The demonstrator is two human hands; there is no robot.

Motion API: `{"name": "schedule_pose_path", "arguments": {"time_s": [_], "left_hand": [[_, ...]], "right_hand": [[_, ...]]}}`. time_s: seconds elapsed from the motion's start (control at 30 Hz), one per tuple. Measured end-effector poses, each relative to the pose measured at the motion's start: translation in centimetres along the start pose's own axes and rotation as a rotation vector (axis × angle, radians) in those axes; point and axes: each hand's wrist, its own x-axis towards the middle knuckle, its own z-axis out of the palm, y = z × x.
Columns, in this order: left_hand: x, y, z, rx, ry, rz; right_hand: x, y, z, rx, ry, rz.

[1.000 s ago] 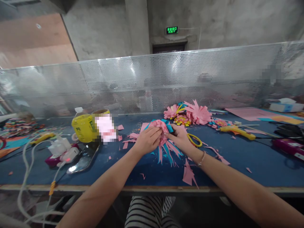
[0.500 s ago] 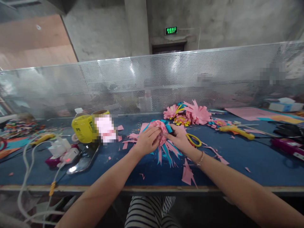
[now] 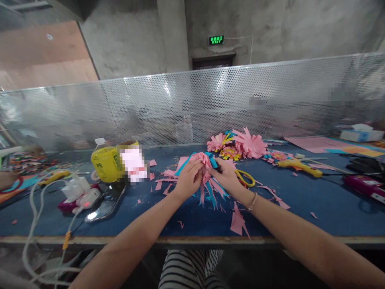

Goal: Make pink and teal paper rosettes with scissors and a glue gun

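Fringed paper flower [image 3: 206, 161], pink and blue.
Held between left hand [image 3: 190, 176] and right hand [image 3: 226, 174]; bunched pink middle, blue paper around its far side, cut strips of both colours splaying toward the wearer (part of the middle hidden by fingers).

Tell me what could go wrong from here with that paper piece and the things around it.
The pink-and-blue paper piece sits between the left grip and right grip; pressing hard might crease or tear its thin strips.

Loose pink scraps lie around it and could get tangled in those strips.

On the left, white cables hang over the table's front edge; a snag could tug the charger.
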Motion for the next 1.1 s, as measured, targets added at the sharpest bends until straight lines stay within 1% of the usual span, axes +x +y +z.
{"name": "schedule_pose_path", "arguments": {"time_s": [0.07, 0.23, 0.5, 0.7, 0.83, 0.97, 1.1], "left_hand": [[0.0, 0.2, 0.2, -0.014, 0.011, -0.021], [-0.2, 0.5, 0.6, -0.031, -0.006, -0.056], [-0.1, 0.9, 0.4, -0.069, -0.043, -0.099], [0.0, 1.1, 0.1, -0.056, -0.071, -0.065], [0.1, 1.0, -0.1, -0.044, -0.084, -0.039], [0.0, 0.6, -0.4, 0.014, -0.115, 0.039], [-0.1, 0.3, -0.5, 0.107, -0.132, 0.089]], "right_hand": [[0.0, -0.2, 0.0, -0.038, 0.015, -0.014], [0.0, -0.9, -0.3, -0.154, 0.083, -0.009], [0.1, -1.1, -0.4, -0.162, 0.089, -0.04], [0.0, -1.0, -0.5, -0.228, 0.077, -0.083], [0.0, -1.0, -0.6, -0.224, 0.074, -0.125], [0.0, -0.9, -0.6, -0.185, 0.082, -0.094], [0.2, -0.9, -0.6, -0.09, 0.065, -0.053]]}}
